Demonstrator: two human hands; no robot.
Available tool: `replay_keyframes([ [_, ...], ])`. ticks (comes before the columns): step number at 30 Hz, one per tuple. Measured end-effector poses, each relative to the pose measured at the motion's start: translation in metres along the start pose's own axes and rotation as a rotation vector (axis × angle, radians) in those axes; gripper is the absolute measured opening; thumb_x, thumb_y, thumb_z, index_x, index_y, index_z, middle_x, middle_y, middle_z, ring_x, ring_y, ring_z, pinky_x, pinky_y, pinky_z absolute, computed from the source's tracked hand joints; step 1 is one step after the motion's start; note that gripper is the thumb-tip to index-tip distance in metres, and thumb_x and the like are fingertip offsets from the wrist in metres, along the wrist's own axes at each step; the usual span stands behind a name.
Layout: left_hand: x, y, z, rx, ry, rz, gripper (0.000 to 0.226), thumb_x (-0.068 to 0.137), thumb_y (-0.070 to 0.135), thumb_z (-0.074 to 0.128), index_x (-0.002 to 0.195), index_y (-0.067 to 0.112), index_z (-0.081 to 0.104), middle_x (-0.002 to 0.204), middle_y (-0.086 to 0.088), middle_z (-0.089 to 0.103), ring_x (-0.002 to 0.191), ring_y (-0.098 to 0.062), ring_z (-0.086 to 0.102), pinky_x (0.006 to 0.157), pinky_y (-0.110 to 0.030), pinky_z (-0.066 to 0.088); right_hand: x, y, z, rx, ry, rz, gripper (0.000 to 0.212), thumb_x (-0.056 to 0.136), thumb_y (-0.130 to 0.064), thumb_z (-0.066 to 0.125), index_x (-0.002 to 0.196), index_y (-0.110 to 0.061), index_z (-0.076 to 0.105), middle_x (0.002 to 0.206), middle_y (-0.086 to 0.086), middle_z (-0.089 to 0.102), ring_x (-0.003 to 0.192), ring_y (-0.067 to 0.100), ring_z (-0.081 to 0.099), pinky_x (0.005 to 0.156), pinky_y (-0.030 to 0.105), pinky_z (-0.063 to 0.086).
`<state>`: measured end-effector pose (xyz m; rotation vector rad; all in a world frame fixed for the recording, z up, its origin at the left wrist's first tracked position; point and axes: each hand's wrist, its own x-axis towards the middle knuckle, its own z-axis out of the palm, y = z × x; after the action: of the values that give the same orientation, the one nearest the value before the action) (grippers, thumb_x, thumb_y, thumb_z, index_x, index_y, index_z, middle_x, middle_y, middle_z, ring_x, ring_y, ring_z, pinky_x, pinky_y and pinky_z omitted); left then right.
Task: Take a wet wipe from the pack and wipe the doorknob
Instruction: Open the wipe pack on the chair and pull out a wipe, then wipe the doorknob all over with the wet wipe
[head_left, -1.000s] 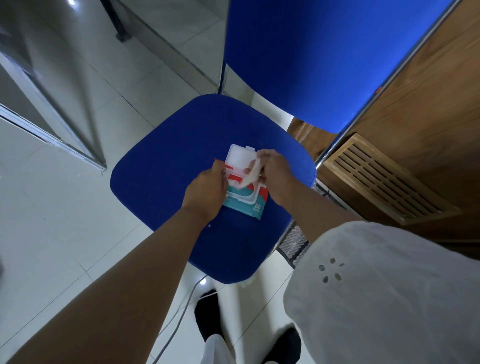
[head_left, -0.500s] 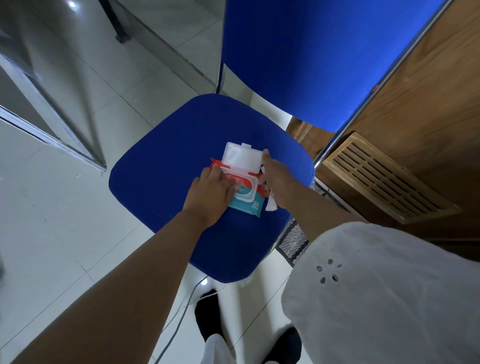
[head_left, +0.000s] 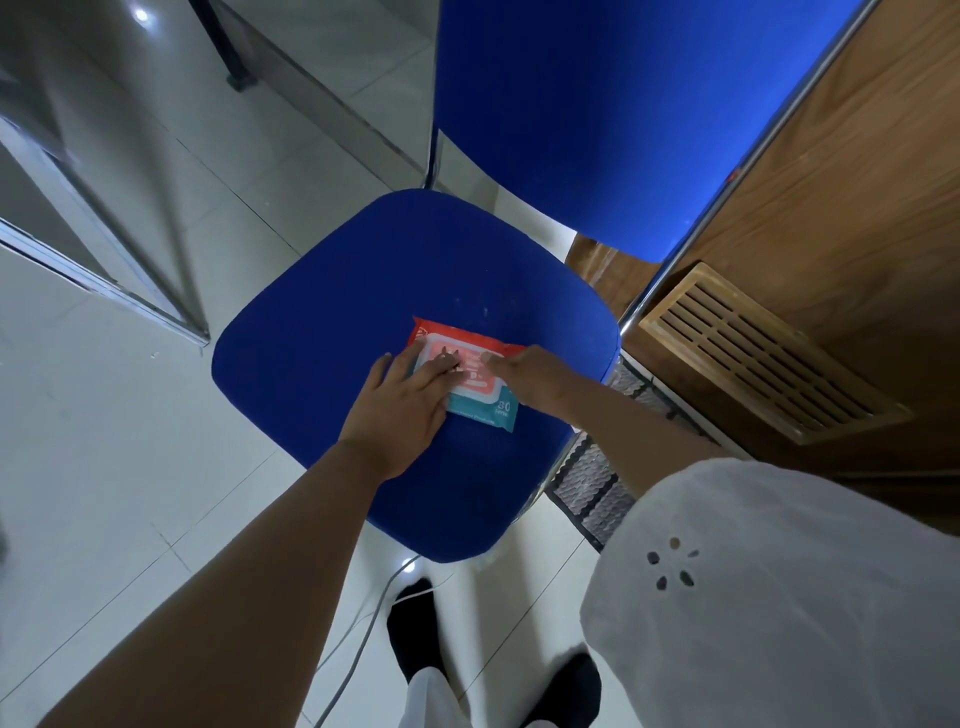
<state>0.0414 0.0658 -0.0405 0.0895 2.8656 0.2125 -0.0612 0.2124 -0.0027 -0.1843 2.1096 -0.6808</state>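
On the left of the scene is pale tiled floor (head_left: 130, 467), well clear of the work. The left hand (head_left: 400, 410) lies flat with its fingers spread on the near left part of the wet wipe pack (head_left: 465, 376), pressing rather than gripping; nothing is closed in it. The pack rests on the blue chair seat (head_left: 322, 332), nearer the seat's right edge than its left, and its flip lid (head_left: 462, 366) appears to be down.

The right hand (head_left: 530, 376) comes in over the seat's right edge, one fingertip on the lid. The other fingers are curled under, and I cannot tell whether that grip is empty or closed around a wipe, since no wipe shows anywhere in the view.

The risks, as I judge them:
- If a wipe is tucked in the right hand, pressing the lid with the same hand could let it slip onto the seat or floor and get dirty.
- If no wipe is out, the lid would need reopening.
- A lid not fully pressed home could spring up and leave the pack to dry out.

The doorknob is not in view; only a wooden panel (head_left: 857, 182) with a slatted vent (head_left: 763, 353) shows at the right.
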Motion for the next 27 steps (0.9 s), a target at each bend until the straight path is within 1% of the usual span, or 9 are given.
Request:
replay_keyframes([
  [4,0.0,0.004,-0.004,-0.005,-0.066,-0.048,0.045,0.1,0.031,0.025,0.144,0.028,0.03,0.155,0.009,0.024,0.146,-0.025,0.01,0.118,-0.049,0.012,-0.007,-0.006,0.005,-0.026,-0.118,0.024,0.042,0.098,-0.037,0.037,0.118,-0.004,0.053,0.092,0.006,0.05,0.08,0.018,0.047,0.06,0.023,0.036],
  [8,0.01,0.015,-0.025,-0.005,-0.094,-0.076,0.042,0.1,0.03,0.024,0.138,0.023,0.041,0.149,0.004,0.037,0.143,-0.022,0.017,0.117,-0.043,0.012,-0.026,-0.013,0.001,0.252,-0.154,0.077,0.045,0.096,-0.028,0.047,0.136,-0.011,0.033,0.102,0.009,0.051,0.081,0.014,0.048,0.068,0.022,0.045],
  [11,0.016,0.027,-0.046,-0.113,-0.087,-0.101,0.039,0.099,0.029,0.027,0.129,0.024,0.051,0.141,0.0,0.046,0.139,-0.02,0.025,0.113,-0.039,0.016,-0.038,-0.018,-0.02,0.331,-0.095,0.022,0.051,0.092,-0.002,0.048,0.139,-0.005,0.028,0.091,0.005,0.045,0.072,0.011,0.044,0.054,0.013,0.034],
  [16,0.027,0.053,-0.096,-0.194,-0.04,-0.136,0.035,0.099,0.03,0.031,0.125,0.022,0.053,0.128,-0.006,0.056,0.118,-0.023,0.046,0.101,-0.039,0.033,-0.061,-0.024,-0.065,0.399,0.025,-0.011,0.059,0.088,0.009,0.043,0.141,-0.01,0.024,0.136,0.018,0.047,0.123,0.028,0.048,0.077,0.029,0.044],
  [18,0.032,0.076,-0.126,-0.465,0.03,-0.153,0.032,0.098,0.029,0.034,0.107,0.02,0.063,0.109,-0.007,0.066,0.095,-0.023,0.057,0.09,-0.039,0.042,-0.078,-0.022,-0.092,0.448,0.087,-0.049,0.057,0.087,0.01,0.042,0.138,-0.011,0.028,0.133,0.019,0.05,0.112,0.026,0.052,0.059,0.023,0.039],
  [20,0.037,0.095,-0.149,-0.685,0.06,-0.144,0.033,0.097,0.036,0.037,0.092,0.02,0.065,0.097,-0.004,0.07,0.088,-0.023,0.062,0.084,-0.037,0.045,-0.092,-0.019,-0.109,0.489,0.14,-0.081,0.054,0.088,0.009,0.042,0.137,-0.01,0.029,0.116,0.016,0.053,0.085,0.022,0.05,0.053,0.022,0.031],
  [23,0.044,0.14,-0.198,-0.764,0.053,-0.04,0.032,0.085,0.045,0.043,0.081,0.02,0.063,0.082,0.0,0.07,0.084,-0.019,0.064,0.08,-0.036,0.045,-0.131,-0.015,-0.14,0.531,0.201,-0.111,0.055,0.088,0.006,0.047,0.137,-0.008,0.026,0.091,0.013,0.048,0.079,0.022,0.046,0.06,0.025,0.033],
  [25,0.052,0.165,-0.227,-0.736,0.067,0.034,0.019,0.086,0.03,0.052,0.068,0.024,0.058,0.066,0.004,0.063,0.065,-0.008,0.058,0.066,-0.031,0.041,-0.155,-0.018,-0.163,0.583,0.24,-0.137,0.062,0.083,0.011,0.049,0.137,-0.008,0.025,0.097,0.015,0.048,0.085,0.022,0.047,0.058,0.022,0.034],
  [27,0.054,0.202,-0.27,-0.646,0.101,0.097,0.02,0.083,0.019,0.057,0.064,0.021,0.055,0.06,-0.002,0.061,0.058,-0.013,0.054,0.061,-0.032,0.039,-0.198,-0.015,-0.196,0.61,0.352,-0.155,0.069,0.078,0.014,0.051,0.138,-0.009,0.025,0.098,0.015,0.048,0.075,0.019,0.047,0.053,0.022,0.034],
])
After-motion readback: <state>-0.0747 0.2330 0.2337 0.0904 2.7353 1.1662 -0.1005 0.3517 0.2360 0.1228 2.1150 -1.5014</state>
